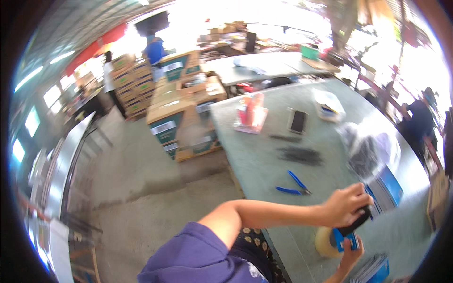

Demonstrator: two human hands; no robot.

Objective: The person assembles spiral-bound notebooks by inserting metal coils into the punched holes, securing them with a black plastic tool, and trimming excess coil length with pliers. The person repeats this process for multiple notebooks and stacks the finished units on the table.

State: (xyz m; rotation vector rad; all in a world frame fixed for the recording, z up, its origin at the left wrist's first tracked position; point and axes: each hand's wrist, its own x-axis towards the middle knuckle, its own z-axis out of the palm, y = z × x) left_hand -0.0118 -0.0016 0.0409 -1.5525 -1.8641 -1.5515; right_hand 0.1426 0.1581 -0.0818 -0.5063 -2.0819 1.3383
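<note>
At the right of the table, my left hand [347, 206] is closed on a dark, block-shaped object [357, 221], blurred by motion. Just below it, my right hand [351, 254] grips a small blue packet [340, 239] that meets the lower end of the dark object; whether one is inside the other I cannot tell. Beside the packet sits a pale yellow roll [323, 241], probably tape. Blue-and-white flat packages [388, 186] lie just past my left hand, and more blue packages [377, 270] lie near my right forearm. Blue-handled pliers [293, 186] rest open to the left.
The grey table [255, 155] also carries a phone [297, 121], a pile of thin dark pieces [299, 154], a clear plastic bag [370, 148], a white tub [328, 104] and a red-and-clear packet [251, 113]. Cardboard boxes [186, 111] stand left of it. Other people work farther off.
</note>
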